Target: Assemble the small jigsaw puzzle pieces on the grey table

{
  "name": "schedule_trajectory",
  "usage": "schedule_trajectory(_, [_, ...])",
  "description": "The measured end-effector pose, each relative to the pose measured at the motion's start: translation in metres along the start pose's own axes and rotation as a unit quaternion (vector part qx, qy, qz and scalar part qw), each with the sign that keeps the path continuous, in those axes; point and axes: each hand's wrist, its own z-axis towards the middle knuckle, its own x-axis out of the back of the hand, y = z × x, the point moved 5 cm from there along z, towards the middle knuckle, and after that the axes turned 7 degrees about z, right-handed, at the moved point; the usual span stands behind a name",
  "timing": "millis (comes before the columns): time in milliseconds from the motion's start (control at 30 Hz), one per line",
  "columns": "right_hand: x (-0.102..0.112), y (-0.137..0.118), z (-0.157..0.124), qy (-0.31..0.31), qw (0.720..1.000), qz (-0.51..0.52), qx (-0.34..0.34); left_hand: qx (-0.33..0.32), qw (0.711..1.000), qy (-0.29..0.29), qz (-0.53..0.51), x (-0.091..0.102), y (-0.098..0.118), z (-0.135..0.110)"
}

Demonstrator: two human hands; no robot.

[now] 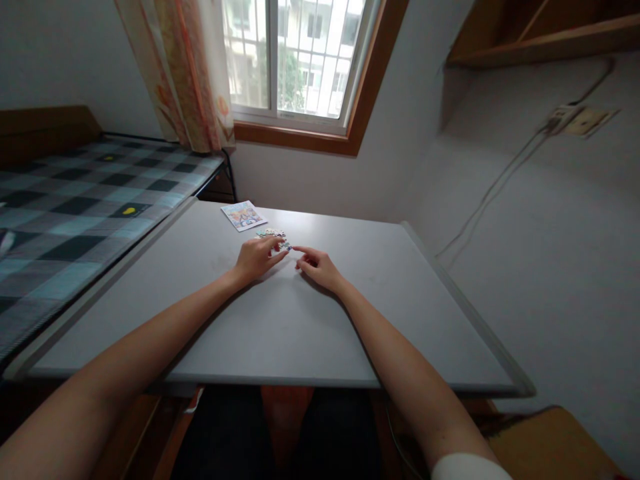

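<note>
A small heap of jigsaw puzzle pieces lies on the table, partly covered by the fingers of my left hand. That hand is closed in a loose pinch, with a small bluish puzzle piece at its thumb and fingertips. From the right, my right hand reaches in with its index finger stretched out, the tip touching or almost touching the same piece. Its other fingers are bent and hold nothing that I can see. Behind the heap, to the left, lies a flat printed picture card.
The pale grey table has raised edge strips on its left and right sides. A bed with a checked cover stands along the left. Ahead are a curtain and a barred window; a cable hangs down the right wall.
</note>
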Motion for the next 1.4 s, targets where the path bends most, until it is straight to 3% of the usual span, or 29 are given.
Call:
schedule_trajectory(233, [0.007,0.002,0.002,0.069,0.996,-0.057,0.019,-0.067,0.994,-0.088,-0.011,-0.016,0.000,-0.001])
schedule_trajectory(367, [0.008,-0.001,0.001,0.080,0.992,-0.096,0.036,-0.065,0.992,-0.107,-0.015,-0.020,-0.001,-0.002])
schedule_trajectory(533, [0.004,-0.008,0.000,0.047,0.983,-0.165,0.068,-0.052,0.994,-0.098,-0.002,-0.019,-0.001,-0.001])
schedule_trajectory(733, [-0.008,-0.011,-0.005,-0.035,0.959,-0.260,0.108,0.050,0.996,-0.051,0.054,-0.011,-0.010,0.001])
schedule_trajectory(833, [-0.010,-0.009,-0.006,-0.047,0.944,-0.314,0.088,0.084,0.994,-0.040,0.061,-0.009,-0.012,0.001])
schedule_trajectory(1100, [0.007,0.005,0.009,0.032,0.915,-0.401,-0.014,0.125,0.989,-0.022,0.074,-0.008,-0.018,0.000])
schedule_trajectory(1400, [0.010,0.011,0.036,0.029,0.901,-0.431,-0.043,0.175,0.979,-0.006,0.100,-0.010,-0.032,-0.002])
